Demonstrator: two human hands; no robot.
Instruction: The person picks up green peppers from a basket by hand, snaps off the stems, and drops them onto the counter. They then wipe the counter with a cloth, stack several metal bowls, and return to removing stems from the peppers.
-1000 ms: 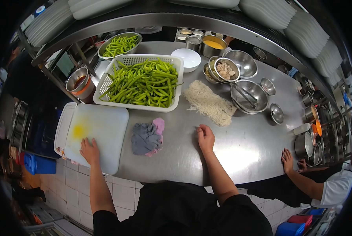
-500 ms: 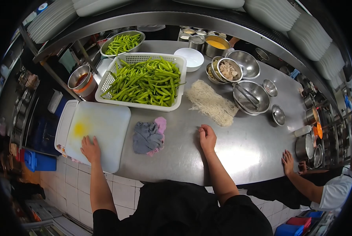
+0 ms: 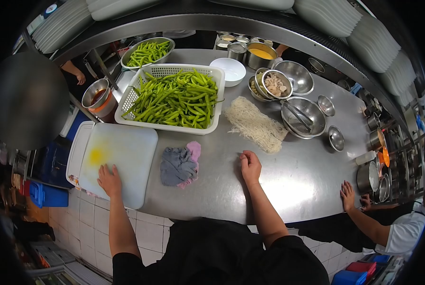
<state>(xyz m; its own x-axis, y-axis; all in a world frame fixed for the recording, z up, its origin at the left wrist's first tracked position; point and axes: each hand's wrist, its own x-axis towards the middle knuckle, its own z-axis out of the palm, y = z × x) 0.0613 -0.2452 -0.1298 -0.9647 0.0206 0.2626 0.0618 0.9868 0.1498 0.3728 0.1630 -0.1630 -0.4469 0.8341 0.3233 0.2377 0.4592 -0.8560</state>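
My left hand [image 3: 109, 180] lies with spread fingers on the white cutting board [image 3: 132, 147], below a yellow stain. On the steel table [image 3: 212, 175], my right hand [image 3: 250, 166] rests with its fingers curled in; nothing shows in it. Between my hands is a crumpled grey and pink cloth [image 3: 177, 166]. Beyond the cloth stands a white basket [image 3: 216, 124] full of green chillies [image 3: 179, 102]. A flat bundle of pale noodles [image 3: 255, 124] lies past my right hand, beside steel bowls, one with tongs [image 3: 298, 115] in it.
A co-worker's hand [image 3: 348, 195] rests on the table's right edge. Another person's hand [image 3: 80, 77] shows at the upper left. A blurred dark round shape [image 3: 27, 102] covers the far left. A shelf [image 3: 212, 18] with stacked plates spans the top.
The blurred dark shape has appeared at the far left, and a person's hand and forearm now show at the upper left. My hands have not moved.
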